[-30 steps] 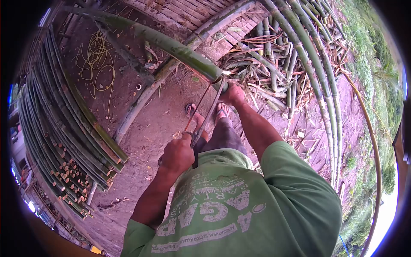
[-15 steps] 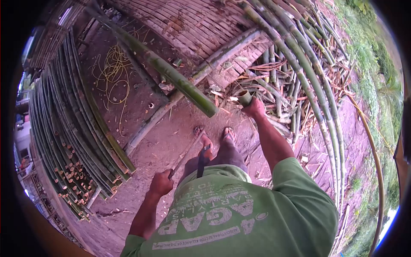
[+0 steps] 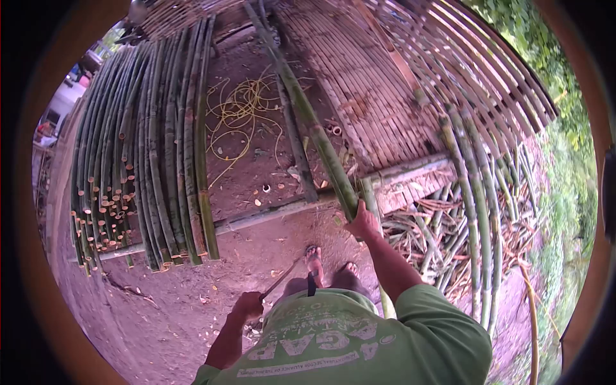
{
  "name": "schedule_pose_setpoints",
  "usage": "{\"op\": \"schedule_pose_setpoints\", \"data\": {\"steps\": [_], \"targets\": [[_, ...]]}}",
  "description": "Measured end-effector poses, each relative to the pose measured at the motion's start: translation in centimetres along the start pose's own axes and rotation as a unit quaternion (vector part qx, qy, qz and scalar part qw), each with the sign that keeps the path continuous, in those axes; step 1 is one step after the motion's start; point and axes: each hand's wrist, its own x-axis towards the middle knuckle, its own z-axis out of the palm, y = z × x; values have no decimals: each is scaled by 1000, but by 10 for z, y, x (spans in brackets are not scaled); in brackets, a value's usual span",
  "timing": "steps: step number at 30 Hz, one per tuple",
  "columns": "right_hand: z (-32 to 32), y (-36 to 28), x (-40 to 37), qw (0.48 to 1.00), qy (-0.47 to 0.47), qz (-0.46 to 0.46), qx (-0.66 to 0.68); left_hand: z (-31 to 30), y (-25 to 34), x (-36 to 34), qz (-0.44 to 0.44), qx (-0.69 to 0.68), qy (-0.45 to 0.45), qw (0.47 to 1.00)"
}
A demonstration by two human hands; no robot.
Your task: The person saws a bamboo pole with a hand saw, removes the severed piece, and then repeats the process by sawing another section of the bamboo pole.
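My left hand [image 3: 249,306] is closed around the handle of a long-bladed knife [image 3: 282,277], whose thin blade points forward toward my feet. My right hand [image 3: 363,222] grips the near end of a long green bamboo pole [image 3: 312,126], which stretches away toward the upper left. This pole lies across a horizontal bamboo rail [image 3: 263,215]. Just right of that grip, a second bamboo piece [image 3: 369,191] shows its upper end; it runs down behind my right forearm, partly hidden.
Stacked bamboo poles [image 3: 163,154] with cut ends lie at left. Yellow rope [image 3: 240,109] is tangled on the dirt. A slatted bamboo platform [image 3: 366,77] stands ahead. Bamboo offcuts [image 3: 443,231] are heaped at right, beside several upright-looking poles [image 3: 487,212].
My right hand has gone from a short-looking open bamboo end to the end of the long pole. The view has shifted; my left hand still holds the knife low.
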Motion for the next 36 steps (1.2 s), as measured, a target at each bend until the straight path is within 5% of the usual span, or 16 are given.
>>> {"op": "schedule_pose_setpoints", "data": {"steps": [3, 7, 11, 17, 28, 36], "targets": [[-6, -21, -4, 995, -97, 12, 28, 19, -18, 3, -18, -38, 17, 999], [11, -102, -57, 982, -89, -67, 151, 21, -34, 11, -29, -30, -24, 999], [74, -130, -79, 989, -106, -3, 99, 17, -62, 24, -14, 17, -57, 998], [106, -87, -91, 990, -114, 80, 30, 18, -107, 36, 1, 23, -44, 999], [119, -64, -78, 998, -50, 34, -32, -22, -116, 56, -57, -31, -55, 996], [114, -25, -50, 996, -66, -17, -59, 5, -111, 46, -75, -64, -47, 994]]}}
